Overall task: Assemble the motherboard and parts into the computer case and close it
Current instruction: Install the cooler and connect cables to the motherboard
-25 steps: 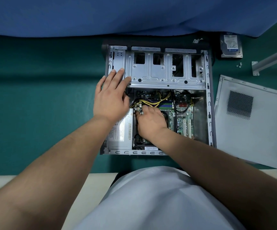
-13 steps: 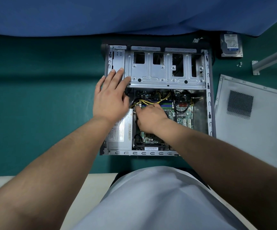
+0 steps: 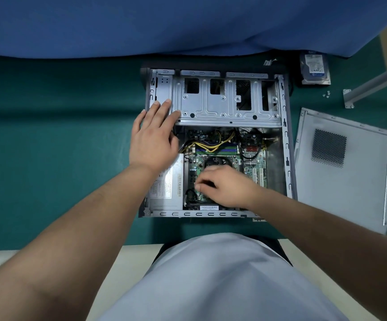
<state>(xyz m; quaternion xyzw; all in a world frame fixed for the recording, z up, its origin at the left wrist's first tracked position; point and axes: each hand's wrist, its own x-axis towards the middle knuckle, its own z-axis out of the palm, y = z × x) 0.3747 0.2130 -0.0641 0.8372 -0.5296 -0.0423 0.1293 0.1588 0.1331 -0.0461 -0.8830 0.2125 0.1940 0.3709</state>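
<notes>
While the left hand (image 3: 152, 140) stays flat on the near-left corner of the drive cage (image 3: 225, 100), fingers straight and pressing the metal, the right hand (image 3: 228, 185) has dropped back toward the near edge of the computer case (image 3: 288, 158). A second ago it was up at the yellow cables (image 3: 211, 144) by the memory slots; now it sits lower, over the motherboard (image 3: 255, 158) just in front of the round cooler fan (image 3: 215, 162), fingers curled with the tips bunched together. Whether they pinch a small plug or only touch the board cannot be told, since the hand covers the spot and is slightly blurred.

That shift suggests the cable work at the far side is finished and attention has passed to a connector near the board's front-left area, beside the power supply (image 3: 167, 184). The motherboard already lies inside the case, cables routed over it.

Much of the task looks left to do. The side panel (image 3: 340, 167) lies on the green bench (image 3: 60, 147) to the right of the case, just beside it, so the case is not yet closed. The hard drive (image 3: 314, 69) rests apart at the far right corner, with a few screws (image 3: 326, 93) near it, still waiting to go in
</notes>
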